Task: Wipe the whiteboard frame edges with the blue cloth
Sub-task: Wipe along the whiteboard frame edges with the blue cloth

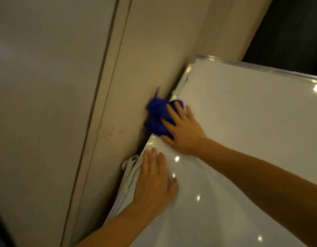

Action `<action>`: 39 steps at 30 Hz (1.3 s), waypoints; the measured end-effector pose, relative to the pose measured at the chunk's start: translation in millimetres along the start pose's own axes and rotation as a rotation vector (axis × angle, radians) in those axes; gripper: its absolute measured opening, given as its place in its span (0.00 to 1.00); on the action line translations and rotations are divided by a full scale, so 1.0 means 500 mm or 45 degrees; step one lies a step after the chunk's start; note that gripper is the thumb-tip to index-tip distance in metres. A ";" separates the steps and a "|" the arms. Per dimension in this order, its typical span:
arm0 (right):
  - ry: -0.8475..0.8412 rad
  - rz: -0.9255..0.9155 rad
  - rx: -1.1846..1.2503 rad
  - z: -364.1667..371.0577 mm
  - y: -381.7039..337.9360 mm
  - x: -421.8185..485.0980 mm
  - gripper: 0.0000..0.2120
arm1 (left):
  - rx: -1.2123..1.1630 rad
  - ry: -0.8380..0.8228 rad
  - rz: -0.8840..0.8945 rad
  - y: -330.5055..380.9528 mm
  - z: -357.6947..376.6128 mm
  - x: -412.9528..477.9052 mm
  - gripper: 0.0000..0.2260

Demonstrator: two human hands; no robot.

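Note:
A glossy whiteboard fills the right half of the head view, tilted, with a silver frame along its left and top edges. A bunched blue cloth sits on the left frame edge, blurred. My right hand presses on the cloth, fingers spread over it and onto the board. Lower down, my left hand lies flat on the board beside the same edge, fingers apart, holding nothing.
A beige wall with a vertical trim strip runs just left of the board edge, almost touching it. White plastic or paper bunches between board and wall near my left hand. A dark area lies at the top right.

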State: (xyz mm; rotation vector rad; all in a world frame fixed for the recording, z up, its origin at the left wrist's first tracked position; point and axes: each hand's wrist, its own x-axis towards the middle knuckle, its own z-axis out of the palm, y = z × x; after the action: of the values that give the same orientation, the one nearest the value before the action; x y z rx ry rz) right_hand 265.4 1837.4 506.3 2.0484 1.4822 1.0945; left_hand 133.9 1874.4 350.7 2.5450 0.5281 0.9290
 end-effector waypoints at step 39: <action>0.159 0.648 -0.076 -0.093 0.473 0.058 0.29 | -0.093 0.452 0.407 0.303 -0.139 0.606 0.34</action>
State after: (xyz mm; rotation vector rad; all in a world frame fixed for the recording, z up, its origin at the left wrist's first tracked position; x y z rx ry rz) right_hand 380.1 1770.6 709.3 2.4203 0.9787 1.4548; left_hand 335.2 1900.9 630.6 2.4493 0.1753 1.5004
